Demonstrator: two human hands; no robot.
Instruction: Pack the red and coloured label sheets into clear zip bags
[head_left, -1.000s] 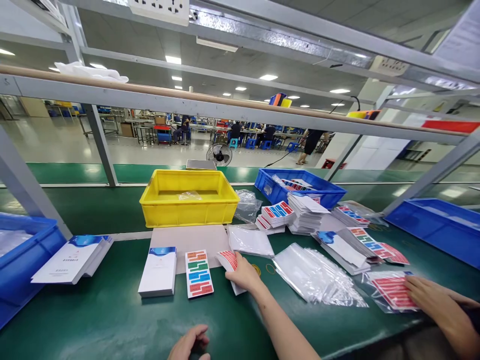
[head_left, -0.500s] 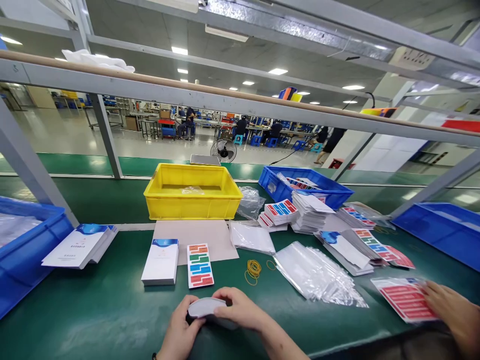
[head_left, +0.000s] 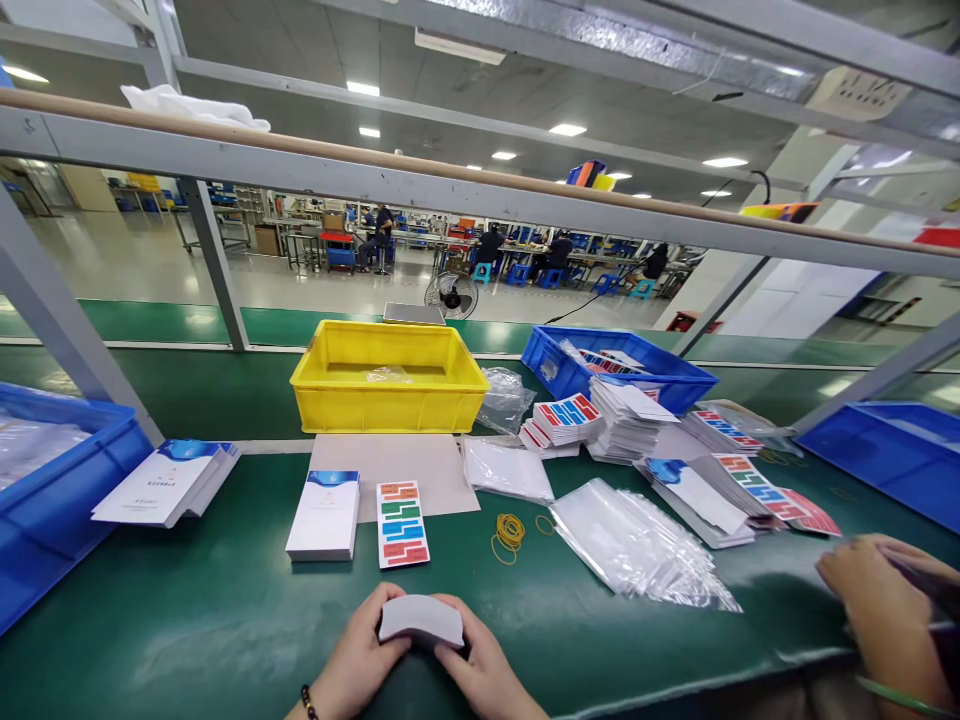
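Note:
Both my hands grip a small stack of white cards [head_left: 421, 620] at the near edge of the green table [head_left: 187, 610]. My left hand [head_left: 358, 652] holds its left end and my right hand [head_left: 480, 665] its right end, fingers curled round it. Just beyond lie a coloured sticker sheet [head_left: 402, 522] and a white booklet stack [head_left: 325, 514], on and beside a grey card board [head_left: 427, 468]. Yellow rubber bands [head_left: 510, 533] lie to the right of the sheet.
A yellow bin [head_left: 388, 388] stands behind, blue bins at the left [head_left: 45, 500], back [head_left: 615, 372] and right [head_left: 892, 455]. Clear plastic bags [head_left: 645, 545], sticker stacks [head_left: 570, 418] and booklets [head_left: 169, 482] lie around. A co-worker's hand [head_left: 874, 610] is at the right edge.
My right hand drew the cards back from beside the sticker sheet to the near edge, and my left hand closed on them. The co-worker's red sheet is gone from view.

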